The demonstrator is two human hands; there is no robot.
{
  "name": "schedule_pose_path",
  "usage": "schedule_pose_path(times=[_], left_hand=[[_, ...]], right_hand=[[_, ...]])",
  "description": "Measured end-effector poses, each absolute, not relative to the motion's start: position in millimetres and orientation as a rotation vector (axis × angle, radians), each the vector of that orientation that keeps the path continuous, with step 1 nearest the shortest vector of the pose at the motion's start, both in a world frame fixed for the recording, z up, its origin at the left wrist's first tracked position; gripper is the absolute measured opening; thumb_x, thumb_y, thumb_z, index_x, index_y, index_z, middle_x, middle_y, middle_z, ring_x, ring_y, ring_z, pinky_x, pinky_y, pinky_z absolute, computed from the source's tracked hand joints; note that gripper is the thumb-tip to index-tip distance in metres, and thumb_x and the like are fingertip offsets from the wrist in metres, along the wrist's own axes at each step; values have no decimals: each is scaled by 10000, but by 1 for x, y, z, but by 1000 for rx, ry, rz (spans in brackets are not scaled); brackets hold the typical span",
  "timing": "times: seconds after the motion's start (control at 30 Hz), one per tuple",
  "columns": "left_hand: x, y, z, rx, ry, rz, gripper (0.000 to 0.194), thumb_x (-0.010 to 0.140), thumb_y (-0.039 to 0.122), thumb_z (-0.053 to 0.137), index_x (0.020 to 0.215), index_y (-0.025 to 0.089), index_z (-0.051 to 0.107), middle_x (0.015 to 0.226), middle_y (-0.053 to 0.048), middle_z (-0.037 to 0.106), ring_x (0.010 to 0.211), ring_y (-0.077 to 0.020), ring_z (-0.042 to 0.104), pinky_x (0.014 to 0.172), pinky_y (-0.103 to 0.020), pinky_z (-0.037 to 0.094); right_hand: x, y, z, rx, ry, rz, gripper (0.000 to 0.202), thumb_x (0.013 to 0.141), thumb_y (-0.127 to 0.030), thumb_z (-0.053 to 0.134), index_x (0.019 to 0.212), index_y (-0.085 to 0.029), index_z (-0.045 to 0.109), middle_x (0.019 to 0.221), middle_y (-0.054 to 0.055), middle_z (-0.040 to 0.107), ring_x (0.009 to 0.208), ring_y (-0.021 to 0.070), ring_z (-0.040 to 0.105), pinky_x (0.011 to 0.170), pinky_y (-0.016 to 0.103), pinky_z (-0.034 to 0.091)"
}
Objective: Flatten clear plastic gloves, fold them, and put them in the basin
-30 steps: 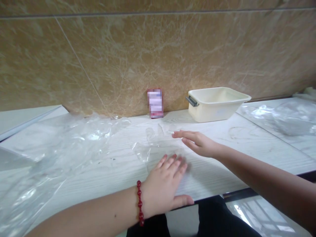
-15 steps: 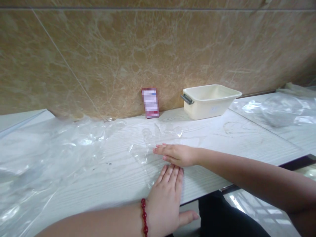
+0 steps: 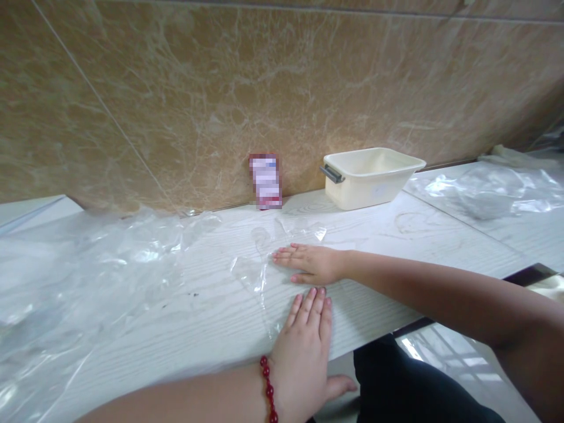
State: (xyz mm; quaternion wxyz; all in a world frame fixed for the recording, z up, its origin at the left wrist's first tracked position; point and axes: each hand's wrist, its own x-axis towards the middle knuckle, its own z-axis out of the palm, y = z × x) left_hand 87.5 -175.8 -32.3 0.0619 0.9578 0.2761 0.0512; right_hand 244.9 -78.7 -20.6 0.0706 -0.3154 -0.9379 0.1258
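A small clear plastic bag (image 3: 250, 274) lies flattened on the white wood-grain table (image 3: 211, 329), its crinkled edges catching the light. My right hand (image 3: 314, 264) rests flat on it, fingers stretched to the left. Nearer to me, my left hand (image 3: 304, 346) presses palm down by the table's front edge, its fingers straight and its thumb out to the right. A red bead bracelet (image 3: 269, 389) circles the left wrist. Neither hand grips anything. The part of the bag under the hands is hidden.
A heap of clear plastic (image 3: 110, 258) covers the table's left side, and another plastic pile (image 3: 489, 188) lies at the far right. A cream tub (image 3: 365, 191) with a grey handle stands by the marble wall (image 3: 220, 106). A blurred, red-edged card-like object (image 3: 267, 182) leans there too.
My right hand has slid slightly away from me, and its fingers are a little more spread. The left hand has shifted slightly right. A small gap now shows between the hands. The view has tilted slightly.
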Motion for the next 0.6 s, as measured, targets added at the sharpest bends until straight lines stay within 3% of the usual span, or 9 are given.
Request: schedule_pose_path(times=[0.6], left_hand=[[88,-176,-34,2889,839,166,887,655,636,374,1279,36,184,1347,-178,104,1233,-283,66,1003,-423,166]], right_hand=[[263,-25,-23,-988,-2865,261,591,805,-448,324,1303,-164,180,1344,56,206,1230,151,154,1010,338,104]])
